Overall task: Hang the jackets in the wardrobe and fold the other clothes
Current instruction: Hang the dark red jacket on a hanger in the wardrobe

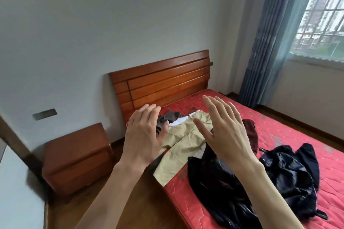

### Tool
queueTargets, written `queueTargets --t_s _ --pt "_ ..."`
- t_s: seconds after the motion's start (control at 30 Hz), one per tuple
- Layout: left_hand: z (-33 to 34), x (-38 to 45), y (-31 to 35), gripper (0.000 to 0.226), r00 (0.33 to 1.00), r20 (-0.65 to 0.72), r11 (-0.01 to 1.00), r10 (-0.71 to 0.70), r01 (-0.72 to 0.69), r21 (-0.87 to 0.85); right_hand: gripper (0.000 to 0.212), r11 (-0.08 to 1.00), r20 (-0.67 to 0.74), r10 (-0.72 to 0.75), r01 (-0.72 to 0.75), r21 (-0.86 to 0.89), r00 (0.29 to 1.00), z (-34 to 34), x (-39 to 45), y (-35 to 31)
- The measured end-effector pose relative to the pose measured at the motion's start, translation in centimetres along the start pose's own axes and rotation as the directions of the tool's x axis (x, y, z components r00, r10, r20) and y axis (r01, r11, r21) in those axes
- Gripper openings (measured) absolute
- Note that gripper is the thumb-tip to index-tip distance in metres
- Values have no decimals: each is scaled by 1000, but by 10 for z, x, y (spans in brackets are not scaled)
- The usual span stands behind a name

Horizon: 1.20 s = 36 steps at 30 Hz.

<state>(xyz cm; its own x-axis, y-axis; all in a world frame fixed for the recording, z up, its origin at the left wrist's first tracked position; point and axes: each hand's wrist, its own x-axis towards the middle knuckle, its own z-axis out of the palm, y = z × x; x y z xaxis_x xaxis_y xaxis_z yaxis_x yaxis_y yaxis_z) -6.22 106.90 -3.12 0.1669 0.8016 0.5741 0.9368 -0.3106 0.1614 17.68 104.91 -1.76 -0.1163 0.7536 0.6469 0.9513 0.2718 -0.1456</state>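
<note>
Head view: both of the person's hands are raised above the bed, backs toward the camera, and neither touches anything. The left hand [143, 134] has straight fingers held close together; the right hand [226, 132] has its fingers straight and slightly spread. Both are empty.

The clothes lie loose on the red mattress [290, 135]. Beige trousers [183, 141] lie flat near the headboard [162, 82], one leg reaching the mattress edge. A white garment [178, 122] and a grey-brown garment [170, 116] sit under their waist end. A dark red garment [251, 132] lies just beside the right hand's far edge. Two crumpled black jackets occupy the near side — one black jacket [219, 189] below the right forearm, the other shiny black jacket [290, 171] further right.

Task status, judged from this layout: nothing is folded, and no jacket is hung. No wardrobe is in view. A wooden nightstand [78, 156] stands left of the bed; a blue curtain [268, 42] hangs by the window.

Remaining — every step: two jackets to hang, at least four other items to fold.
</note>
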Motion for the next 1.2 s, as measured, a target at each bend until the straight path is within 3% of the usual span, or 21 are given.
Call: queueTargets --t_s 0.3,0.67,1.2 --pt "83 122 9 58 998 -8 995 57 -58 -80 72 997 -22 64 -65 -40 998 50 83 81" --pt "170 192 57 57 973 52 955 226 -210 -211 69 957 -56 232 -238 -165 971 70 97 172" --pt "330 306 99 50 865 90 804 493 -413 -427 69 772 -127 556 -567 -287 821 126 127 271"
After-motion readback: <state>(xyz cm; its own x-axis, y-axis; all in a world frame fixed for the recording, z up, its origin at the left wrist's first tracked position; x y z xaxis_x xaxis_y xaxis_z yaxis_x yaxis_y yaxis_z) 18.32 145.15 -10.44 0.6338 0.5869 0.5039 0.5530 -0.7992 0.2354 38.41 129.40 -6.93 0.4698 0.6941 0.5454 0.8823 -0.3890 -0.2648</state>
